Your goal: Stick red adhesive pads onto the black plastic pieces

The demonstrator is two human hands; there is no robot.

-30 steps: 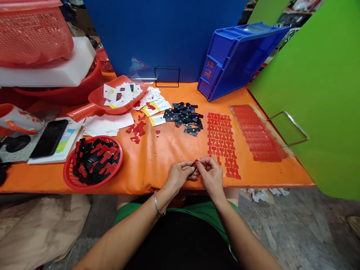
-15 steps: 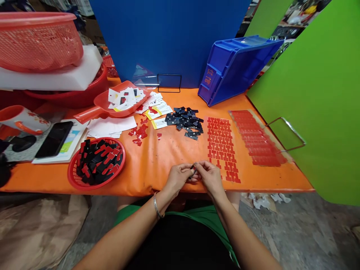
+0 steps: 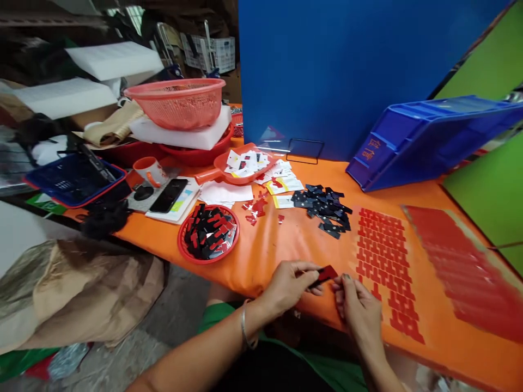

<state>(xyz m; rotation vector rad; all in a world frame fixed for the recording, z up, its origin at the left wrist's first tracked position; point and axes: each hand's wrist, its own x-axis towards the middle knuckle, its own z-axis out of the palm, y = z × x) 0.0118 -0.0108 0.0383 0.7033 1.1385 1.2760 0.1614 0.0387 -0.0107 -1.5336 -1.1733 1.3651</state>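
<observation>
My left hand point(image 3: 286, 286) pinches a small flat black piece with a red sticker point(image 3: 327, 274) on its face, just above the table's front edge. Close to the piece's right end, my right hand point(image 3: 360, 307) has thumb and forefinger pressed together; what lies between them, if anything, is too small to make out. Right of my hands, a sheet of red T-shaped stickers point(image 3: 384, 247) lies flat with gaps in its nearer rows. A heap of black pieces point(image 3: 322, 206) sits beyond my hands. At the left, a red basket point(image 3: 182, 247) holds black pieces with red stickers.
A second red sheet point(image 3: 461, 267) lies far right, near the green panel point(image 3: 474, 196). Loose red scraps point(image 3: 256, 208), a red dustpan point(image 3: 208, 175) with paper cards, a phone point(image 3: 169, 195) and a mug point(image 3: 150, 171) stand leftward. A blue bin point(image 3: 378, 144) leans at the back.
The view has swung left. My hands, close together before over the black piece, have parted slightly; its red face now shows in my left hand, with my right fingers off its end.
</observation>
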